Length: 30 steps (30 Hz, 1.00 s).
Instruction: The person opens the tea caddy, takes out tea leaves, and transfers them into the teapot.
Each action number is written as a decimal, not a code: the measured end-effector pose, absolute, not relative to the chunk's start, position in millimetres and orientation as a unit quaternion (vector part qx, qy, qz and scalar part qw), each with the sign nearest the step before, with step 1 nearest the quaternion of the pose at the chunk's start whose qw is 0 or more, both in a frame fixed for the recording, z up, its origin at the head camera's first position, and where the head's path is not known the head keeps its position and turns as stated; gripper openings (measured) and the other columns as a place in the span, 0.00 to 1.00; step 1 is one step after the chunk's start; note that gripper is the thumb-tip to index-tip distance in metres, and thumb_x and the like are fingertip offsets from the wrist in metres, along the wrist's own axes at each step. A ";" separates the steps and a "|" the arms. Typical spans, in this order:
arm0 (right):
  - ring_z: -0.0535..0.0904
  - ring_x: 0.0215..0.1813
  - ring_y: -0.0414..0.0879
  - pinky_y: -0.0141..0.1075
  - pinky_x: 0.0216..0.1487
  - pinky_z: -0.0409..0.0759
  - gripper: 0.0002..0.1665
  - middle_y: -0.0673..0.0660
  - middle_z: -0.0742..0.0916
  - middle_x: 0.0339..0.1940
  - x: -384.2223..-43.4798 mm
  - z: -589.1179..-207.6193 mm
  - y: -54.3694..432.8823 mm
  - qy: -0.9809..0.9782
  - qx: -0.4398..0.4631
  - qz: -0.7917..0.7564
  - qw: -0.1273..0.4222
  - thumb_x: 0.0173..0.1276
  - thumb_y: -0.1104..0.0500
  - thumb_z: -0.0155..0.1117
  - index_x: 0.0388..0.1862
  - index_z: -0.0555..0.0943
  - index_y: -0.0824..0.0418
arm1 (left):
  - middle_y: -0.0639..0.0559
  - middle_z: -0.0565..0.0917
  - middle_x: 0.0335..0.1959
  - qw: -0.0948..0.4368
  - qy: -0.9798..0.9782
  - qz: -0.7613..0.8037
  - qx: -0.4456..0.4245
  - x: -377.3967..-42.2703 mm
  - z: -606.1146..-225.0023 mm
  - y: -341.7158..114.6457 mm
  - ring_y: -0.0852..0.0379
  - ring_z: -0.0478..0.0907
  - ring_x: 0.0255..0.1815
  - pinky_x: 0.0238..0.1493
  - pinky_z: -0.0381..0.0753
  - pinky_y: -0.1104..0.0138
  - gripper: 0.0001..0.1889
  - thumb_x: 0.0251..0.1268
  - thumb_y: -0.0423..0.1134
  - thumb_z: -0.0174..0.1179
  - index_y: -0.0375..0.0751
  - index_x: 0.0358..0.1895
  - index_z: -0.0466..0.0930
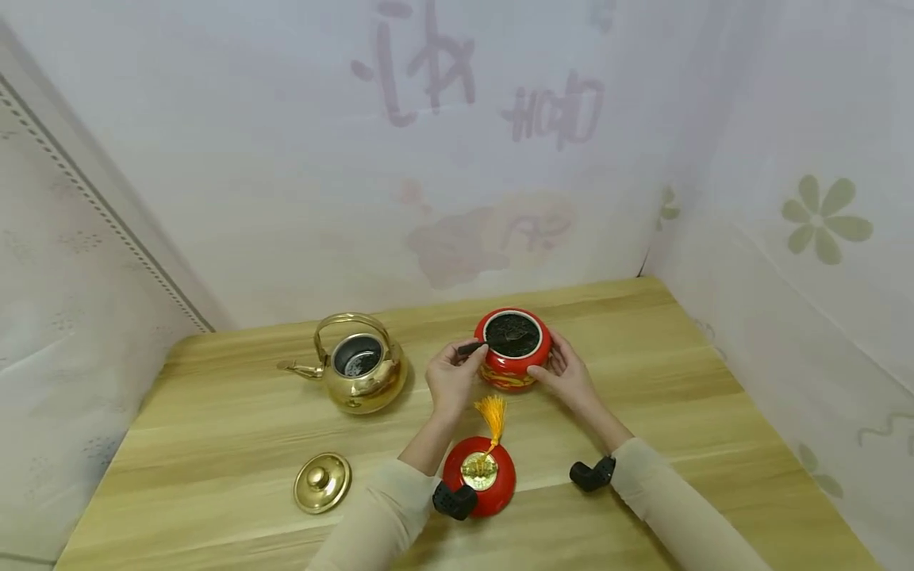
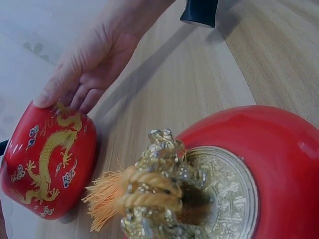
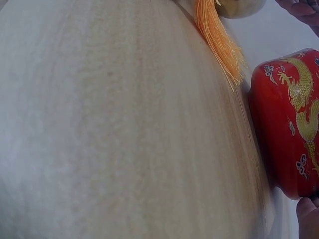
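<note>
My left hand (image 1: 450,382) pinches the dark handle of a slim tea scoop (image 1: 469,348). The scoop's far end reaches over the mouth of a red jar (image 1: 508,363) and is hard to tell from the dark tea leaves (image 1: 510,327) inside. Against the jar's right side, my right hand (image 1: 567,382) holds it with thumb and fingers. A gold dragon decorates the jar (image 2: 55,154), seen tilted in the left wrist view. Nearer to me lies the red jar lid (image 1: 502,485), topped by a gold knob with an orange tassel (image 1: 493,416).
Left of the jar stands a brass kettle (image 1: 367,392), uncovered, its handle upright and spout pointing left; some dark bits lie inside. Its round brass lid (image 1: 321,482) rests on the wooden table (image 1: 236,444) in front. Printed cloth walls (image 1: 321,198) border the table.
</note>
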State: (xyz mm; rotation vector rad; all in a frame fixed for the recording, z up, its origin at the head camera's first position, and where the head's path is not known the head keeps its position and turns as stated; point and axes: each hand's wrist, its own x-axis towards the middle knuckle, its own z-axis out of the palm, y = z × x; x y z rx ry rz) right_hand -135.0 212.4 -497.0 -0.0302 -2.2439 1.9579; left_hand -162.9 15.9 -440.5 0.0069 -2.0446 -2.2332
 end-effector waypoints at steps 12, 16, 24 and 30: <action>0.54 0.74 0.53 0.45 0.72 0.52 0.45 0.60 0.60 0.74 -128.5 -491.9 234.9 -0.741 -0.023 0.665 0.094 0.63 0.68 0.63 0.75 0.52 0.62 | 0.38 0.86 0.32 0.042 -0.675 -0.736 -0.031 -166.1 -437.9 38.1 0.66 0.77 0.25 0.28 0.76 0.78 0.09 0.50 0.31 0.70 0.31 0.36 0.85; 0.54 0.74 0.53 0.45 0.72 0.52 0.45 0.61 0.60 0.74 -130.6 -491.0 236.4 -0.740 -0.017 0.666 0.095 0.63 0.68 0.63 0.75 0.51 0.62 | 0.37 0.86 0.33 0.042 -0.679 -0.732 -0.034 -168.4 -435.1 40.5 0.65 0.76 0.25 0.27 0.75 0.79 0.10 0.51 0.30 0.69 0.30 0.37 0.85; 0.53 0.75 0.54 0.45 0.72 0.51 0.47 0.61 0.59 0.75 -130.1 -491.0 234.6 -0.742 -0.021 0.663 0.097 0.63 0.67 0.63 0.75 0.50 0.63 | 0.38 0.86 0.33 0.042 -0.688 -0.724 -0.034 -168.3 -435.5 38.3 0.64 0.76 0.26 0.27 0.75 0.79 0.10 0.50 0.31 0.70 0.31 0.37 0.85; 0.53 0.75 0.54 0.45 0.72 0.51 0.47 0.62 0.58 0.75 -128.4 -490.4 236.4 -0.741 -0.021 0.664 0.097 0.63 0.67 0.63 0.75 0.49 0.64 | 0.40 0.86 0.32 0.048 -0.691 -0.721 -0.034 -168.1 -436.6 39.3 0.65 0.76 0.25 0.28 0.75 0.79 0.09 0.50 0.31 0.70 0.32 0.36 0.85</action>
